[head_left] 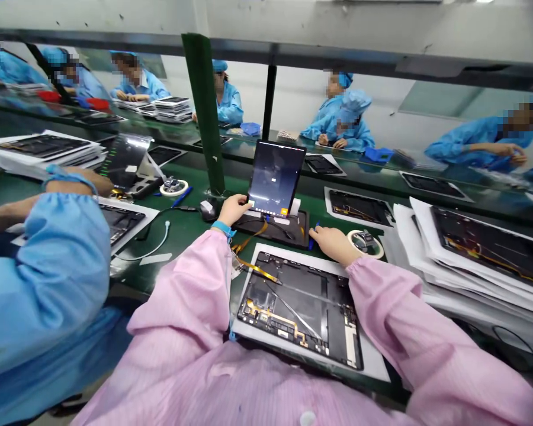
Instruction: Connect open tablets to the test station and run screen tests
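An opened tablet housing (302, 307) with orange flex cables lies on a white sheet in front of me. Beyond it a tablet screen (275, 177) stands tilted up on a black holder (278, 228), joined to the housing by an orange ribbon cable (253, 266). My left hand (233, 208) grips the lower left corner of the standing screen. My right hand (333, 242) rests palm down on the table at the holder's right edge, fingers curled near a blue item, beside a roll of tape (366, 242).
A co-worker's blue sleeve (57, 266) fills the left, over another tablet. Stacks of opened housings on white sheets (484, 248) lie at right. A green post (204, 112) rises behind the screen. A white cable (157, 242) crosses the green table. Several people sit across.
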Available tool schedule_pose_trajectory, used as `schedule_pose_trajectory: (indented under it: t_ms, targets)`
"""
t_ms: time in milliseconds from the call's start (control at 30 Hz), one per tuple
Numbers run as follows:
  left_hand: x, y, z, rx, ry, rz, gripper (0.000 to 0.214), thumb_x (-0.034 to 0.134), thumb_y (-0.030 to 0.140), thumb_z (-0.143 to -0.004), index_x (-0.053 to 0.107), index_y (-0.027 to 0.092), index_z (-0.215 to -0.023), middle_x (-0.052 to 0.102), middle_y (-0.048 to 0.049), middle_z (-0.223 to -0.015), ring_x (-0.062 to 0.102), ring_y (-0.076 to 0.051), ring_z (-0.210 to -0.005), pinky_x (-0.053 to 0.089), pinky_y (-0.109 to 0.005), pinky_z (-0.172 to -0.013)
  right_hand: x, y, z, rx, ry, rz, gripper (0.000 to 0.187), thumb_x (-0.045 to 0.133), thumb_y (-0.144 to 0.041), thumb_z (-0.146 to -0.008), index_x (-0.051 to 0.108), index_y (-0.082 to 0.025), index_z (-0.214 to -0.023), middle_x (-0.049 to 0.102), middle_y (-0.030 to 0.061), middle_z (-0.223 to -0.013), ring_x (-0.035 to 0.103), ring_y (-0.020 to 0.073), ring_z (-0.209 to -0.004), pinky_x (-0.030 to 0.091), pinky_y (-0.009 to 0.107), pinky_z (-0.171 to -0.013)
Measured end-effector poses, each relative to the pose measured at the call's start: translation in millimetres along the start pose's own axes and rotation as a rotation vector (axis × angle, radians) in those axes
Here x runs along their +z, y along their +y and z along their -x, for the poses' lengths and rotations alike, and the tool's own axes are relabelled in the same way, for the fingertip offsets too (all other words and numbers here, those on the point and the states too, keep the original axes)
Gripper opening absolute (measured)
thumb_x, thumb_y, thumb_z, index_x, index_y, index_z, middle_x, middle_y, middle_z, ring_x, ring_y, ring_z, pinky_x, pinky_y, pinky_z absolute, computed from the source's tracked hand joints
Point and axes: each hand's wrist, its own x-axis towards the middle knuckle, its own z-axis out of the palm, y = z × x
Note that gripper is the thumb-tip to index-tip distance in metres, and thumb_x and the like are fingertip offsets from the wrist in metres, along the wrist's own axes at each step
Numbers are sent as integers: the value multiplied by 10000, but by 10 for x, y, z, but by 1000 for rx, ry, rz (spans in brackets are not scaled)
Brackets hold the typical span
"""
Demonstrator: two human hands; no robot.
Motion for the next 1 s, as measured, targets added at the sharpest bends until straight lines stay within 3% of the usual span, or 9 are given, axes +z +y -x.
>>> schedule_pose_trajectory:
  t_ms: [133,233,300,367,467,567,667,767,1000]
  targets:
    - [46,-38,5,-33,73,-53,187,621,260,-789,669,130,-915,702,-97,-988,617,-200,-950,451,-299,-914,-250,165,218,-75,21,17,100,501,-140,-859,597,-165,-865,627,79,-800,602,208,-755,384,300,-678]
    - [31,40,61,-72,97,-96,236,625,283,-788,643,134,-969,680,-114,-1026,584,-226,-1007,429,-329,-934,-492,177,629,93,249,-79,81,494,-242,-882,549,-184,-899,611,70,-785,585,215,-730,383,317,-652]
    - [-8,200,168,-47,154,-151,330,624,310,-788,609,122,-1059,651,-129,-1092,564,-237,-1050,417,-337,-944,-584,79,955,249,517,-363,97,524,-302,-875,497,-209,-888,579,28,-726,556,182,-641,390,303,-611]
    - [-62,435,339,65,149,-177,349,584,327,-815,589,125,-1099,654,-104,-1071,580,-220,-1009,423,-321,-921,-570,-85,1239,338,635,-790,130,527,-333,-878,447,-232,-860,515,-31,-614,498,145,-521,387,274,-541]
    - [-120,785,691,186,-260,-153,285,504,397,-852,649,154,-887,679,-40,-858,608,-178,-799,452,-278,-780,-341,-335,1507,383,439,-1239,134,484,-357,-911,473,-227,-941,552,-34,-632,557,150,-582,438,267,-562]
    - [-79,937,1025,230,-715,-167,291,562,460,-785,650,182,-787,682,-12,-764,606,-164,-701,433,-246,-655,-18,-462,1624,514,405,-1257,174,562,-367,-873,521,-201,-904,587,-13,-693,581,146,-664,456,265,-623]
    - [30,904,1195,213,-990,-193,276,618,460,-714,635,195,-789,672,4,-719,604,-154,-652,401,-225,-573,185,-491,1681,634,480,-1225,187,580,-324,-841,470,-208,-744,473,-63,-545,445,98,-478,356,222,-485]
    - [99,849,1224,227,-1078,-228,257,637,449,-688,612,208,-775,642,24,-674,576,-140,-605,371,-222,-530,215,-500,1703,630,468,-1274,180,552,-292,-840,440,-216,-722,442,-76,-503,400,92,-432,313,215,-447]
    - [103,909,1237,287,-1094,-398,207,650,403,-678,567,216,-647,584,38,-588,520,-135,-557,303,-230,-492,192,-498,1680,579,422,-1206,184,536,-288,-867,440,-213,-728,478,-59,-546,444,98,-474,349,226,-489]
